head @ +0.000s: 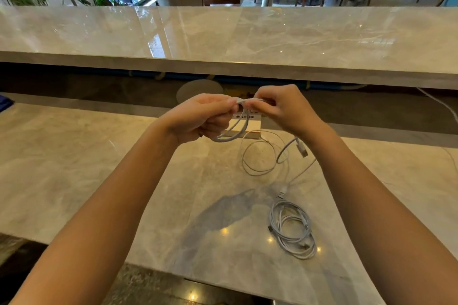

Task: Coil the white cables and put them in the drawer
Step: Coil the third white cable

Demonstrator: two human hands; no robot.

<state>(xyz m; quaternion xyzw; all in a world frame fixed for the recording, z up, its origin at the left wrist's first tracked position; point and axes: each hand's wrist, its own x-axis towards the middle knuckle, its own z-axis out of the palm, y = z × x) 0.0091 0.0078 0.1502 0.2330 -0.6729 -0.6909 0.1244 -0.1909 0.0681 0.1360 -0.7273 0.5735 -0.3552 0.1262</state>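
We hold a white braided cable (231,135) above the grey marble counter (74,156), our left hand (200,119) pinched on its loop and our right hand (285,111) pinched on its end. Its plug (302,150) dangles free. A thin loose white cable (259,156) and a coiled white cable bundle (293,229) lie on the counter to the right, well inside its near edge.

Three white cables (292,229), two hands (198,119), one sign (250,129).
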